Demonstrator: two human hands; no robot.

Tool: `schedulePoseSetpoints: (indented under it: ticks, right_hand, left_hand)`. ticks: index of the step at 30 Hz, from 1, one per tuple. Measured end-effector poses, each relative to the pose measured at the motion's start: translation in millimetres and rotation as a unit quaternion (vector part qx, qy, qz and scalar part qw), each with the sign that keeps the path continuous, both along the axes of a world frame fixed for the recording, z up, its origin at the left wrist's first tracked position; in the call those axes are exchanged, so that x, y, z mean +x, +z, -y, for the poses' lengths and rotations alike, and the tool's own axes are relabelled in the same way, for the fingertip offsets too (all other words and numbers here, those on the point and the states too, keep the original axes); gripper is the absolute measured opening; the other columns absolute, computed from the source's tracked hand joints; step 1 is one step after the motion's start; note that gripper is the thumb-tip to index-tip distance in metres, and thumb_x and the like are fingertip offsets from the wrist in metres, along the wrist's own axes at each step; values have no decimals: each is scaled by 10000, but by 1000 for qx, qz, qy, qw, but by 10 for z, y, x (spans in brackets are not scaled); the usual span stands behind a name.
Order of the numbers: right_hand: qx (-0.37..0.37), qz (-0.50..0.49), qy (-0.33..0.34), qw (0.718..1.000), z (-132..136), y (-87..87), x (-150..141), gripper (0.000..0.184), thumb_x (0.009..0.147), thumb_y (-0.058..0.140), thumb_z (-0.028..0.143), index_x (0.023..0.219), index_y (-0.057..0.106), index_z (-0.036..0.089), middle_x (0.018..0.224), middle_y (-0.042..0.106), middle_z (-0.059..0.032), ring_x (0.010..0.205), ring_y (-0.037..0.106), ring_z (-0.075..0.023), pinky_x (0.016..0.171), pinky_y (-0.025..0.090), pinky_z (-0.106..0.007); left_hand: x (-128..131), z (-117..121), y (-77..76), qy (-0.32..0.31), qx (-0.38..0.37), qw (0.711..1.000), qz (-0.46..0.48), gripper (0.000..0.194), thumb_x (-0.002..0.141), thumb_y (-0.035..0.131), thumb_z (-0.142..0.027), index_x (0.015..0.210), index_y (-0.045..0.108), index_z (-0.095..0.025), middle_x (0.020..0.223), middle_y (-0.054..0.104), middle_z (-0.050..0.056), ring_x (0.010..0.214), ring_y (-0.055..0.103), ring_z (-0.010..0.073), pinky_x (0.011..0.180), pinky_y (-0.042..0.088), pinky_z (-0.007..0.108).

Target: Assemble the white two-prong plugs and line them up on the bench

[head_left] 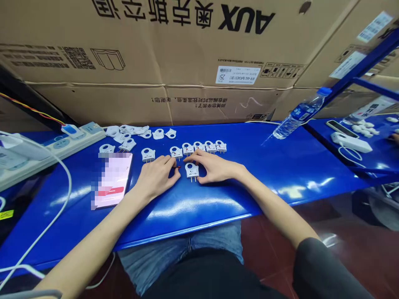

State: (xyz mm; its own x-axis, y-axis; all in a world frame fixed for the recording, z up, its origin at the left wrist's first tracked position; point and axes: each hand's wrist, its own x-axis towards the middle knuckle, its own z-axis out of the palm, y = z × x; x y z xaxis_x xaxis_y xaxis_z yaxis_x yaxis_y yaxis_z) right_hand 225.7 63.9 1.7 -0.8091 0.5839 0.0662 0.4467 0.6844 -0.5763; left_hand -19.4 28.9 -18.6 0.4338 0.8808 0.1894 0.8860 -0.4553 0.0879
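Plug row (199, 146) behind hands; phone (111, 179) left.

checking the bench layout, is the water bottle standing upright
No, the water bottle lies tilted on its side at the back of the blue table.

Both hands (156, 176) (212, 166) pinch a white plug (192, 170).

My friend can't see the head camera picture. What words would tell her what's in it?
Two bare hands, the left hand and the right hand, rest on a blue table around a small white plug part. More white plug parts lie in a row behind, with a phone, a power strip and a water bottle nearby.
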Motion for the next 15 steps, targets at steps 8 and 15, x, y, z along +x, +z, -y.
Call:
schedulePoseSetpoints:
  ticks: [8,15]
  right_hand:
    - [7,-1,2,1000,2,-4,0,635,811,738,203,1414,541,213,1286,605,-109,1207,578,-276,1066,479,-448]
    - [17,4,-6,1000,17,3,-8,630,809,740,204,1408,544,195,1287,619,-123,1205,583,-285,1037,500,-458]
  left_hand:
    - [4,9,19,-9,-25,1000,14,218,972,482,-328,1039,640,-193,959,714,62,807,639,211,579,380,303]
    - [1,7,-14,-54,-1,998,33,220,989,475,-265,1064,675,-212,942,700,60,806,624,192,557,357,280]
